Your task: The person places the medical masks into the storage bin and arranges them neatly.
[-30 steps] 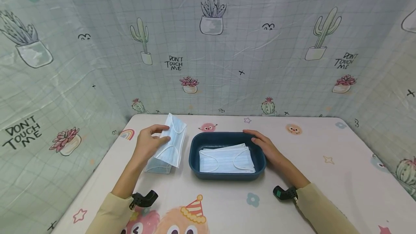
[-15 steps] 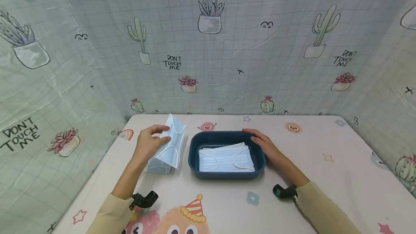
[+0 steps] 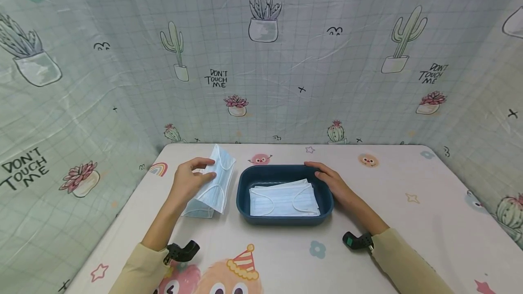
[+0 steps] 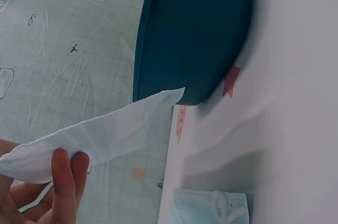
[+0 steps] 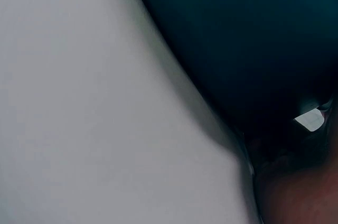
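In the head view my left hand [image 3: 191,179] pinches a light blue pleated face mask [image 3: 220,173] between thumb and fingers, holding it raised and tilted. Its white ear loops hang across the front. Beneath it another folded face mask [image 3: 199,210] lies on the table, partly covered in this view. The left wrist view shows the held mask [image 4: 113,137] edge-on, near the side of a dark blue box [image 4: 193,34]. That box [image 3: 283,221] holds a stack of face masks [image 3: 282,201]. My right hand [image 3: 335,185] grips the box's far right corner, thumb over the rim.
The white table [image 3: 286,262] carries printed cartoon figures and stars. A patterned curtain [image 3: 302,121] rises right behind its far edge and along both sides. Black wrist cameras [image 3: 184,251] sit on both forearms.
My left hand has shifted very slightly to the right with the mask. The right hand and the box hold still; the view itself has moved a little.
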The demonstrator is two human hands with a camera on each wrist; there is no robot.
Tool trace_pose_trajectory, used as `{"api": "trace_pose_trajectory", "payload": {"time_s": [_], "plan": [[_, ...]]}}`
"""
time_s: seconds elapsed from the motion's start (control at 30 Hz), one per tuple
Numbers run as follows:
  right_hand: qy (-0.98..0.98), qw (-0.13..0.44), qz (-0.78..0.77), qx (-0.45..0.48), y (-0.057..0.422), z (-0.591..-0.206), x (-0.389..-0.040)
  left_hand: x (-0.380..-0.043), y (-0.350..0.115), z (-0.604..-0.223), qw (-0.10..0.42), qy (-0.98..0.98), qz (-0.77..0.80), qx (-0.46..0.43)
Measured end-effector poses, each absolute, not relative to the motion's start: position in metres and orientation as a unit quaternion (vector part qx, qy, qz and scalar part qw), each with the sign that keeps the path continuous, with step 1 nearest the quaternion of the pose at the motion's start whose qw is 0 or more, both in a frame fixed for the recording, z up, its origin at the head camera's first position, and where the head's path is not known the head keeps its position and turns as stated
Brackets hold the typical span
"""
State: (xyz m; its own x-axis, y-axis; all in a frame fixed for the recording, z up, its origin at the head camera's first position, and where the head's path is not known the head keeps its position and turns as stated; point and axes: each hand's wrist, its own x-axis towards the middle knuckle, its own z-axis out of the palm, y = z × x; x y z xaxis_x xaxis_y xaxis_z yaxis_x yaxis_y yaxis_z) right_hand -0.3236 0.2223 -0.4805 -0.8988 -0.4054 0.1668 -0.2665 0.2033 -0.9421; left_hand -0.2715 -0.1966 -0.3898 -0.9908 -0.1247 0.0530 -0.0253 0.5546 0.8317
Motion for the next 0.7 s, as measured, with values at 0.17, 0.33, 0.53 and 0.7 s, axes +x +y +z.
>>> {"api": "trace_pose_trajectory", "payload": {"time_s": [0.17, 0.33, 0.53, 0.7], "plan": [[0.775, 0.061, -0.593, -0.211, 0.222, -0.479, -0.322, -0.272, -0.195, -0.391, 0.051, -0.881, -0.468, 0.044], [0.777, 0.066, -0.592, -0.204, 0.222, -0.478, -0.321, -0.272, -0.194, -0.394, 0.056, -0.883, -0.464, 0.039], [0.774, 0.064, -0.594, -0.209, 0.222, -0.478, -0.321, -0.272, -0.192, -0.398, 0.059, -0.883, -0.464, 0.028], [0.774, 0.062, -0.594, -0.210, 0.222, -0.478, -0.322, -0.274, -0.190, -0.402, 0.058, -0.881, -0.469, 0.024]]}}
